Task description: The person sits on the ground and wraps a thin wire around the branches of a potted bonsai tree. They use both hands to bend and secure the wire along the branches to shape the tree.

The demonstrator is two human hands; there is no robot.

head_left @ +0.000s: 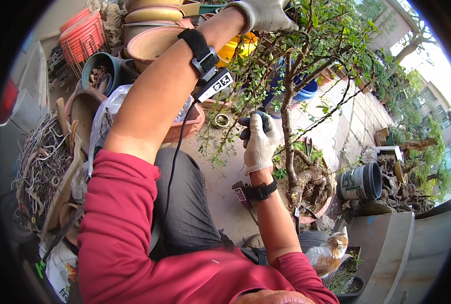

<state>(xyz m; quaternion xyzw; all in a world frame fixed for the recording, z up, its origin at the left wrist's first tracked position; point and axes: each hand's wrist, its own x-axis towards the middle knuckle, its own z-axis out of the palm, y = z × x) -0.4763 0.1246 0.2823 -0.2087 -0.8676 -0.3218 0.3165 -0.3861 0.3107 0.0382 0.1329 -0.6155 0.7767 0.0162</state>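
Note:
A small leafy tree (pixel 288 109) with a bent brown trunk grows from a round reddish pot (pixel 321 212) in front of me. My left hand (pixel 271 15), in a pale work glove, reaches up to the upper branches at the top edge; leaves and the picture's edge hide its fingertips. Left of the trunk, my right hand (pixel 261 141), in a pale glove with dark fingertips, is raised among thin hanging twigs. Its fingers are curled closed, and what they hold, if anything, is too small to make out. Exposed thick roots (pixel 314 180) spread over the soil.
Stacked clay pots (pixel 152 43) and red plastic pots (pixel 81 38) stand at the far left. A heap of dry twigs (pixel 43 167) lies left. Right of the tree are a tipped bucket (pixel 360 181) and, nearer, a white and orange cat (pixel 332 251). A blue bucket (pixel 306 91) stands behind.

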